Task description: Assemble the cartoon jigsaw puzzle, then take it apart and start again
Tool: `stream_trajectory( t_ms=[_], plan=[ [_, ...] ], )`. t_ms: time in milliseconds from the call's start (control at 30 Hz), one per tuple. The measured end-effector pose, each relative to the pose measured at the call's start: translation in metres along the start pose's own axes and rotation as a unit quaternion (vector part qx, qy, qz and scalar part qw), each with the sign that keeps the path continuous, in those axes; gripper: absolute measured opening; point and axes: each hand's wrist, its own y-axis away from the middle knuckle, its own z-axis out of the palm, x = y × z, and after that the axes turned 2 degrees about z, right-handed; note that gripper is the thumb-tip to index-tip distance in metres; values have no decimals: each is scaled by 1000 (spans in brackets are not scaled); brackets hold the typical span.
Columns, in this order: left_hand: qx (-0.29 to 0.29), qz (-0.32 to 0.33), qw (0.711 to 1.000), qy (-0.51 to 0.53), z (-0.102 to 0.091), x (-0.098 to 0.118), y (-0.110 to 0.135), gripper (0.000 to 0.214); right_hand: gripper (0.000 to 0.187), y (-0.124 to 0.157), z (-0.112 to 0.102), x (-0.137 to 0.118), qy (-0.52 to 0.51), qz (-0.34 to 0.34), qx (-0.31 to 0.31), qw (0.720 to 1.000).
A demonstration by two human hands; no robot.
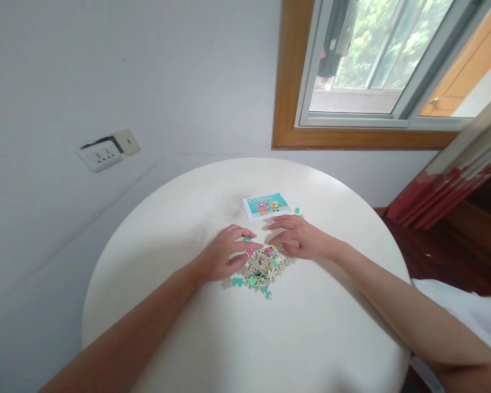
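A loose heap of small jigsaw puzzle pieces [259, 269] lies on the round white table [159, 322], some showing colour and others their plain tan backs. My left hand [225, 254] rests at the heap's left side, fingers spread over its edge. On the other side my right hand [294, 237] reaches in, fingers apart, its tips at the heap's upper right. No piece shows in the grip of either hand. Just beyond the hands lies a picture card [267, 206] with cartoon figures on turquoise. Near its right corner sits a stray turquoise puzzle piece [297, 210].
Behind the table stands a pale wall with a socket plate [102, 155] at left. A wood-framed window [360, 139] is at upper right, with a red and cream curtain [429, 188] beside it. White cloth [458, 305] lies right of the table.
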Motion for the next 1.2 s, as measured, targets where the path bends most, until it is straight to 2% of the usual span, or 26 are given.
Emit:
stream_trajectory(
  t_ms=[233, 467, 667, 800, 900, 1000, 1200],
  plan=[
    [-65, 23, 997, -18, 1, 10, -4, 42, 38, 3, 2, 11, 14, 21, 0, 1000],
    [-43, 29, 998, -21, 1, 4, -1, 36, 31, 3, 0, 8, -29, -5, -16, 999],
    [-16, 19, 999, -20, 1, 0, 1, 28, 21, 2, -2, 9, -86, -20, 21, 996],
    [-12, 23, 1000, -18, 1, -2, 1, 27, 19, -3, 3, 0, -111, -64, 16, 992],
    [-6, 25, 1000, -17, 1, -2, 1, 26, 17, -7, 6, -9, -83, -93, -7, 992],
    [-6, 21, 1000, -15, 1, -1, 1, 26, 15, -9, 7, -14, -66, -91, -11, 994],
    [-12, 20, 1000, -14, -1, 0, 0, 24, 19, -8, 8, -4, -118, -57, 43, 991]
  ],
)
